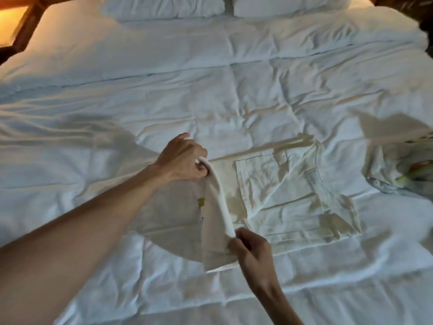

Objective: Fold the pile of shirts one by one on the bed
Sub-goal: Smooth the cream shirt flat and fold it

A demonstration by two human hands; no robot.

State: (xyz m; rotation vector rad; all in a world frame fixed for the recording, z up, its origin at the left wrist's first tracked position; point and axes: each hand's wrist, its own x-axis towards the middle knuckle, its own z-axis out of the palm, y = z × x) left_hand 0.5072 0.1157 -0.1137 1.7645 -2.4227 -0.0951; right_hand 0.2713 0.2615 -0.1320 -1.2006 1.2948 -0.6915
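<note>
A white shirt was lain flat on the bed, its left edge lifted and pinched in the grip of both the left hand and right hand.

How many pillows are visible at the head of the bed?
2. One pillow lies at top centre-left, the other pillow beside it to the right. Both are cropped by the frame's top edge, so more could sit out of view.
</note>
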